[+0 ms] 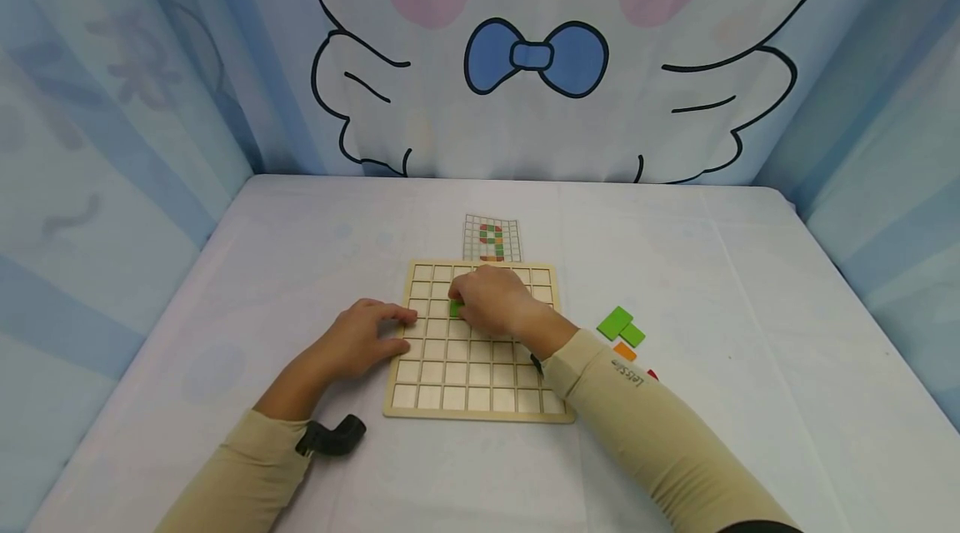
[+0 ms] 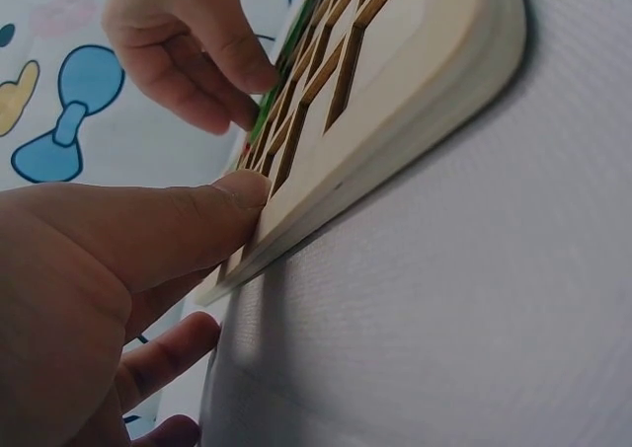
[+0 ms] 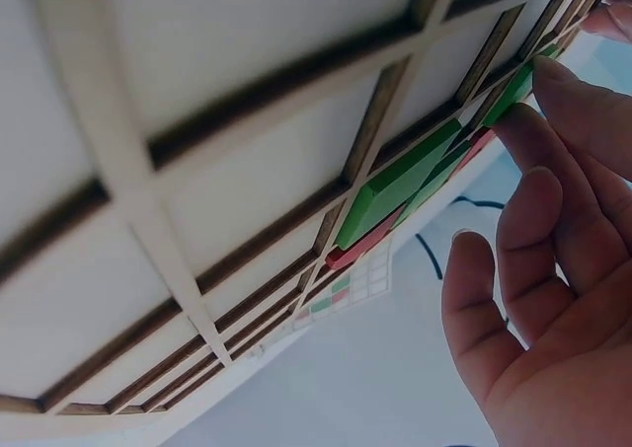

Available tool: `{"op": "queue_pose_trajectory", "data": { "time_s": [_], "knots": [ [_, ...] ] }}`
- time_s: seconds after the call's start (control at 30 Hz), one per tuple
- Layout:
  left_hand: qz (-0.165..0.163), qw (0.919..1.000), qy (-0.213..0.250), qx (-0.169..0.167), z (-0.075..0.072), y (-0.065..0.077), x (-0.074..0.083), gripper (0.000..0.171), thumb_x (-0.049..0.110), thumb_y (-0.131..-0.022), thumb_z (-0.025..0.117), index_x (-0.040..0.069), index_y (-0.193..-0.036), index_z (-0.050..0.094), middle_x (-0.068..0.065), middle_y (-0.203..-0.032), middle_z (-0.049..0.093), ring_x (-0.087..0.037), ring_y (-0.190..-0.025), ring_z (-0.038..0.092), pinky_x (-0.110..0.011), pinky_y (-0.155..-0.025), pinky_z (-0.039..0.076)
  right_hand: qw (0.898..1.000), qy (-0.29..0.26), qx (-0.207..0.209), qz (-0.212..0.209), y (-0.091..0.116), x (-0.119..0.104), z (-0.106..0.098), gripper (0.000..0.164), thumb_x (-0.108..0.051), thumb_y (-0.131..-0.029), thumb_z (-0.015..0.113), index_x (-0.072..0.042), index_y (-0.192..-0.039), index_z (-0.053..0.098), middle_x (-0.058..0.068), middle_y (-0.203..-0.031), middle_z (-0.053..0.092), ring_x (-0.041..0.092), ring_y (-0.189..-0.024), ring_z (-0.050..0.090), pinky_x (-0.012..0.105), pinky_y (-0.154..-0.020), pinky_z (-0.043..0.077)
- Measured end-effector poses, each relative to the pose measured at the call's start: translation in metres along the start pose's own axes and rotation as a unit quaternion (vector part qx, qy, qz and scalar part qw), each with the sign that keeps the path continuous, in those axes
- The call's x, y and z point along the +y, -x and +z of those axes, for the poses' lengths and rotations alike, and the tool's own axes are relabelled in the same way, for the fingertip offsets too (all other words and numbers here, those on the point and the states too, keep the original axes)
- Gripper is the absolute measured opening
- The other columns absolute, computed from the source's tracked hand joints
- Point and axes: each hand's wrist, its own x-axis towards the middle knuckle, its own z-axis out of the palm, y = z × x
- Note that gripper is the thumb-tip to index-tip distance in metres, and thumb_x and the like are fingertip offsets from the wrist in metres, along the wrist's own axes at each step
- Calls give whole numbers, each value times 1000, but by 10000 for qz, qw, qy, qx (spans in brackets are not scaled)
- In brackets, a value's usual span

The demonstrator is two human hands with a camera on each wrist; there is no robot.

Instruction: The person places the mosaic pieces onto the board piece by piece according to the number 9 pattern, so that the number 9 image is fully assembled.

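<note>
Right hand (image 1: pixel 491 300) pinching a green tile (image 1: pixel 454 310) at the wooden grid board (image 1: pixel 480 415), left hand (image 1: pixel 363 339) with relaxed fingers, touching the board's left edge

Board (image 1: pixel 481 415) I'm working on: pale wood, tan frame, grid of cream sqs w/ darker brown edges. Tile (image 3: pixel 512 94) pinched in my R hand (image 1: pixel 491 300): green. Seated in the grid, another green tile (image 3: pixel 400 186) plus red tile (image 3: pixel 367 244). Loose pcs to the right: green tiles (image 1: pixel 615 322), orange tile (image 1: pixel 625 351), red tile (image 1: pixel 652 374). Card (image 1: pixel 492 238) on far side: white, thin dark grid, red/green/orange sqs. My sleeves (image 1: pixel 247 466): beige, R one w/ dark lettering. Cloth (image 1: pixel 675 266): white. Far backdrop (image 1: pixel 540 133): white w/ blk outlines, pink ovals, yellow shape, blue bow (image 1: pixel 532 57). Left curtain (image 1: pixel 135 183): pale blue/white, wide bluish stripes.
</note>
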Motion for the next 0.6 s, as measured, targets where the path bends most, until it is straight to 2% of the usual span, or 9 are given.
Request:
{"op": "queue_pose_trajectory", "data": {
  "time_s": [0.27, 0.6],
  "knots": [
    [49, 10000, -27, 17, 0, 0, 0, 32, 18, -94, 72, 11, -126, 69, -13, -132, 59, -39, -130, 44, -57, -103, 37, 9998, -190, -84, -72, 0, 0, 0, 24, -13, -97, 65, -11, -120, 72, 2, -110, 72, 17, -99, 65, 36, -87, 50],
    [105, 9999, -1, 21, 0, 0, 0, 32, 18, -94, 72, 11, -126, 69, -13, -133, 59, -40, -131, 44, -57, -104, 37, 9989, -399, -252, -60, 2, 0, -1, 34, -13, -96, 65, -9, -130, 67, 4, -123, 69, 21, -115, 62, 37, -97, 48]
  ]
}}
